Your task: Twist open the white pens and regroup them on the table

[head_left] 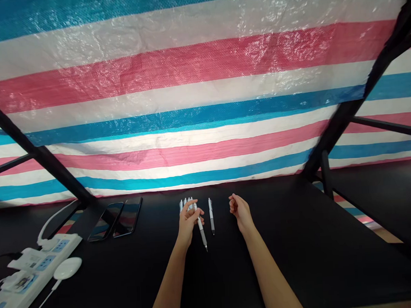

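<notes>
the left hand [190,218] pinches a white pen [202,232] near its top, probably over the other pens [185,203], where a mid-barrel grip would steady it, while the right hand [240,209] hovers half-curled, empty.

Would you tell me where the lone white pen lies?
Head view, centre: the lone pen lies on the table between the left hand, gripping other pens, and right hand.

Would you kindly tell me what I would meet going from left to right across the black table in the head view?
Power strip → phone → second phone → left hand gripping pens → single pen → right hand.
</notes>
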`<state>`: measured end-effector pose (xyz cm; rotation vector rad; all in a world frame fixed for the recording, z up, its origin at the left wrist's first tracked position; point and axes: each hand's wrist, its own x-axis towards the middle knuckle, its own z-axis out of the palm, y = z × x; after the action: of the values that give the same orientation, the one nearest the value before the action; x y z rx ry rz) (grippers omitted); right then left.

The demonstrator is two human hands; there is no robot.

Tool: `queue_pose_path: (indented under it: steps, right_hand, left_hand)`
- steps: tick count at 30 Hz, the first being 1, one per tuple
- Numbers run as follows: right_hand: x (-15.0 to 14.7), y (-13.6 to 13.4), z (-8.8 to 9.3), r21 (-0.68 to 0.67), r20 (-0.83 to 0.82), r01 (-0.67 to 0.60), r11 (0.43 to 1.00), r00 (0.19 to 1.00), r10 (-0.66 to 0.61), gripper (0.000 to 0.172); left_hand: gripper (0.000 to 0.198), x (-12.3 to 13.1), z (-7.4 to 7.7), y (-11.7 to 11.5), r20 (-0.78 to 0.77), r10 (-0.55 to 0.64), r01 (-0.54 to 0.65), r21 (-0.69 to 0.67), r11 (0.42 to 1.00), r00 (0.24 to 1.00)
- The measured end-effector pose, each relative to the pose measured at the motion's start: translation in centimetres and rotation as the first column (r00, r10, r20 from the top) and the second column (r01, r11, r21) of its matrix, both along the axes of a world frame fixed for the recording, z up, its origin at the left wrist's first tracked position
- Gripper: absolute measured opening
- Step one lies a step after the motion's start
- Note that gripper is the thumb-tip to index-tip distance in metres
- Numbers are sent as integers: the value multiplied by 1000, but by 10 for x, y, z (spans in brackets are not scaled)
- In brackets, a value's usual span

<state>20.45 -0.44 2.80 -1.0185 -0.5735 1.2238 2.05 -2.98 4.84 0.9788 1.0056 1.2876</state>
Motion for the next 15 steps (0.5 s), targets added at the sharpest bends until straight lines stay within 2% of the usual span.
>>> queue_pose_path:
  steps: [4,7,10,15]
  right_hand:
    - [0,0,-1,-1,3,-1,1000,1000,1,30]
    - [0,1,-3,5,8,-3,1000,1000,3,29]
    - [1,2,-4,4,9,-6,1000,1000,6,29]
    - [0,2,-3,-2,1,-6,1000,1000,6,29]
  left_hand:
    - [66,0,5,-2,-16,58,-58,-12,998,998]
    - [68,0,8,-4,-20,70,-70,-11,997,997]
    - [65,0,9,-5,-17,76,-76,-3,997,997]
    - [43,-1,3,-1,17,99,-99,-3,995,995]
